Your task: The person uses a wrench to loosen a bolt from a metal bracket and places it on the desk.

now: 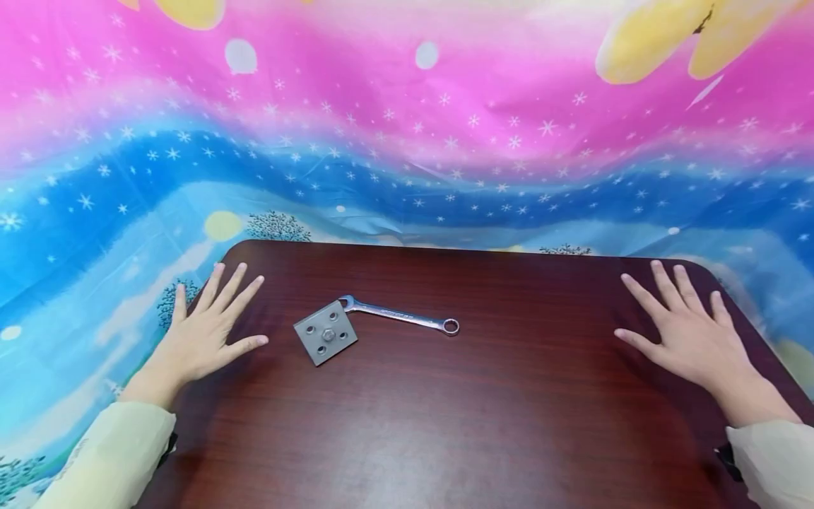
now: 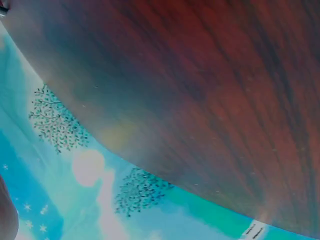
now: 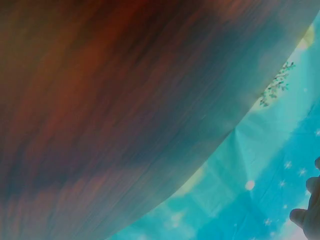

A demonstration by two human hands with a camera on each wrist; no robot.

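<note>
Wrench and square metal plate are seen left of centre in the head view, laid on a dark wood-grained table; the wrench's forked end is set at the plate's upper corner. A bolt head is ringed by four holes mid-plate. The left hand is spread at frame left, the right hand likewise at frame right; whether the table is touched cannot be told. Printed cloth is hung across the upper frame.
</note>
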